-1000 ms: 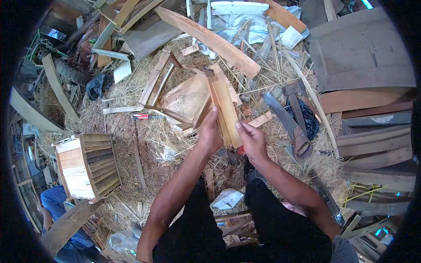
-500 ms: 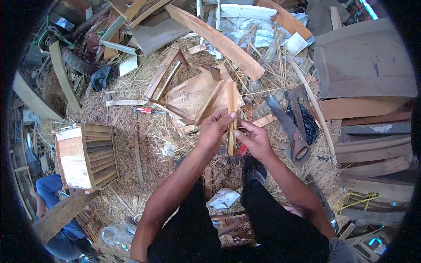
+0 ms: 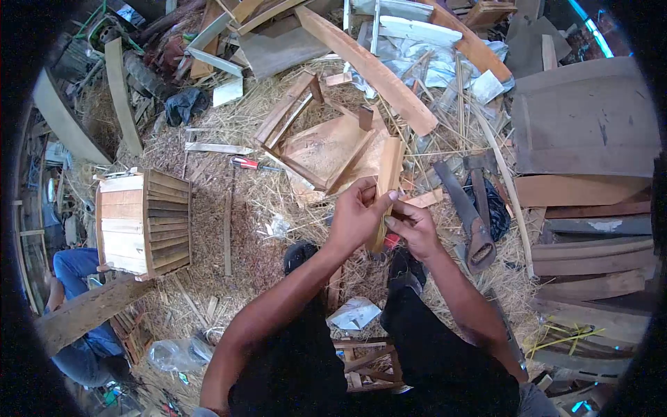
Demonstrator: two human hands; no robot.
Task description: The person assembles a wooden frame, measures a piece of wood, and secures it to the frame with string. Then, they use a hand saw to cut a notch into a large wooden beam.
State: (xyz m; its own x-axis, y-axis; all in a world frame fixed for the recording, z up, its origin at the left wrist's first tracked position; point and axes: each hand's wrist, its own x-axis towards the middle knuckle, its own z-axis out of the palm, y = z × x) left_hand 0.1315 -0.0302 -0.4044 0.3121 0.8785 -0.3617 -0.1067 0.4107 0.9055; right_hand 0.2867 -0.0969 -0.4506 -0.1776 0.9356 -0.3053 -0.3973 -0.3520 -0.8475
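Observation:
Between my two hands is a short bundle of pale wooden strips (image 3: 390, 163), tilted with its upper end leaning slightly right. My left hand (image 3: 361, 213) is closed around its left side, the thumb lying across the front. From the right, the fingers of my right hand (image 3: 415, 226) pinch its lower part. Just beyond lies a wooden frame (image 3: 347, 163) on a flat light board (image 3: 323, 147). A handsaw (image 3: 472, 226) rests on the straw to the right of my right hand, beside a hammer-like tool (image 3: 478, 177).
A slatted wooden crate (image 3: 125, 226) stands at the left, above a thick plank (image 3: 90, 313). Another person's jeans-clad leg (image 3: 76, 267) is behind it. A red-handled screwdriver (image 3: 246, 163) lies on the straw. Stacked boards (image 3: 590, 240) line the right side; a long plank (image 3: 368, 66) lies ahead.
The wooden strips have turned, showing a broader face, and lean more to the right. Both hands keep hold of them and sit slightly lower. The whole view has shifted a little.

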